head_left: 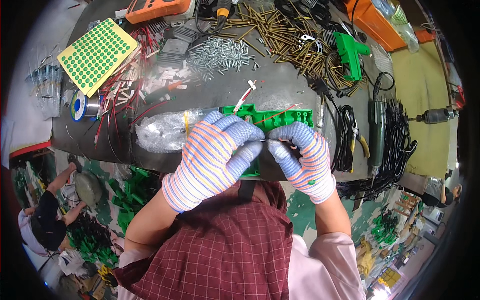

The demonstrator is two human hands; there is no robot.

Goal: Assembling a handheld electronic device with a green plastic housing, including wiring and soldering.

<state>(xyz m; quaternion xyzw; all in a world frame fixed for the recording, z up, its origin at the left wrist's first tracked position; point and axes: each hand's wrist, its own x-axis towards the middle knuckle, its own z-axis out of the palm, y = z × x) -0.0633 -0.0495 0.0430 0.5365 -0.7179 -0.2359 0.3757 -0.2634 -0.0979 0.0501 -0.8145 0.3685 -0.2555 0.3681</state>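
Both of my hands wear striped knit gloves and meet above the near edge of the table. My left hand is closed, thumb and fingertips pinched together. Close beside it, my right hand pinches too, its tips almost touching the left ones. Something small and thin seems to sit between them, too hidden to name. Beneath the hands lies an open green plastic housing, partly covered by the gloves. A red wire crosses it, and a white-sleeved lead sticks out at its far side. A bubble-wrapped part adjoins its left end.
Screws and long brass-coloured bolts are heaped at the back. Left are a solder spool and a green-dot sticker sheet. Right are a green handle shell, pliers, a power screwdriver and black cables.
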